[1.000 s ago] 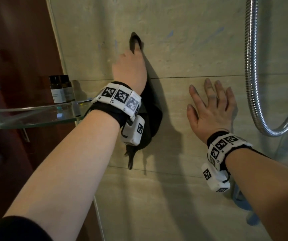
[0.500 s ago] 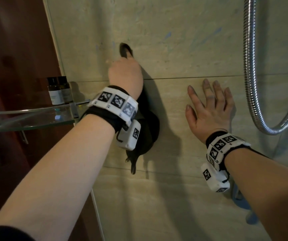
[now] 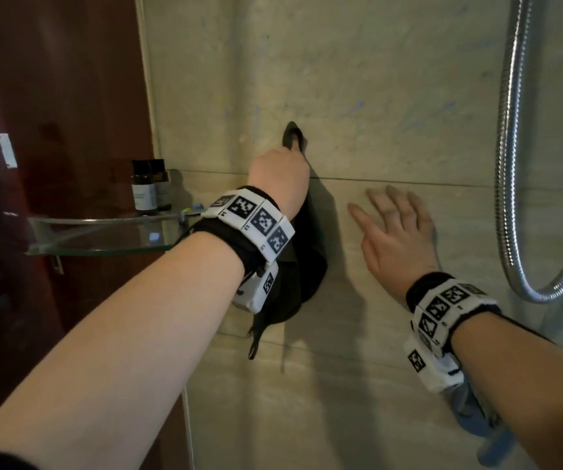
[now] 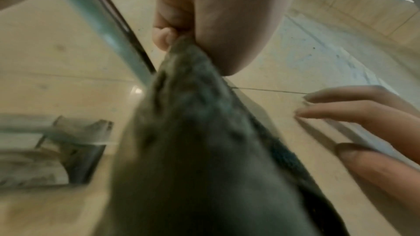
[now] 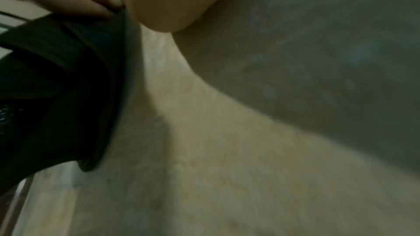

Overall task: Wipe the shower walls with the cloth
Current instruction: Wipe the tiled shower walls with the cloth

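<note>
The dark cloth [image 3: 302, 266] hangs against the beige tiled wall [image 3: 392, 79], bunched under the left hand [image 3: 278, 178], trailing below the wrist.

No words or numbers can be read. The small dark bottle's pale label [image 3: 143, 197] is too blurred, and the white wristbands [image 3: 256, 220] carry only black-and-white square marker patterns.

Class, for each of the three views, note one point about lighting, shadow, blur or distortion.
Head view: hard shadows fall right of the left hand and cloth; the shower hose bows. Left wrist view: the cloth is close and blurred. Right wrist view: dim, soft, the wall half in shadow.
</note>
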Demonstrator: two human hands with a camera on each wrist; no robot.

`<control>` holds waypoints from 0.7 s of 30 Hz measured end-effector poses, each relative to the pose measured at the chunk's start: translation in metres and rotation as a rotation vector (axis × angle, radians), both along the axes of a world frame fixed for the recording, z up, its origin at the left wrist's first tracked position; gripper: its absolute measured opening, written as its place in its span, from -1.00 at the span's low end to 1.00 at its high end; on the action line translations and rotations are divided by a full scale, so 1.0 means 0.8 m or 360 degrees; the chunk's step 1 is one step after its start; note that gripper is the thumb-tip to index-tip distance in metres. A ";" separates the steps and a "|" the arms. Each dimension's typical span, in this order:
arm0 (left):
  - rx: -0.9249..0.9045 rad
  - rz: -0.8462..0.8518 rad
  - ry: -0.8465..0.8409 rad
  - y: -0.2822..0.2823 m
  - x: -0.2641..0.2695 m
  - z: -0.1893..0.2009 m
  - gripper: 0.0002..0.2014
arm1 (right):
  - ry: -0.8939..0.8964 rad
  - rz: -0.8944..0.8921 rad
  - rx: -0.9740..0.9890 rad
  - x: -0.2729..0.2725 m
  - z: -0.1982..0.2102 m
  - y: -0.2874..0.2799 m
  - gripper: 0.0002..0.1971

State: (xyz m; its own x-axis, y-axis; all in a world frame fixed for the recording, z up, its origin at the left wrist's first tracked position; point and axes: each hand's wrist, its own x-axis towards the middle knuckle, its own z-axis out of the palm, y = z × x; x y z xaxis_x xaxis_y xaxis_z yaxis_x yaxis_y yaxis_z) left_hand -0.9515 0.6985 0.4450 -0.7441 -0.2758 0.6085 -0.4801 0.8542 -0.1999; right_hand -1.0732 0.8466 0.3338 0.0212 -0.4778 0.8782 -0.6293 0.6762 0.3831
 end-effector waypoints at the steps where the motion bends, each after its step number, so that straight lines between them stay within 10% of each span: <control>1: 0.0022 -0.0011 -0.0021 0.000 0.003 0.005 -0.43 | 0.0053 0.0045 0.0095 0.003 0.011 -0.006 -0.51; 21: 0.0607 -0.0220 -0.0096 -0.025 0.016 0.031 -0.47 | 0.0153 0.0060 0.0293 0.007 0.075 -0.084 -0.43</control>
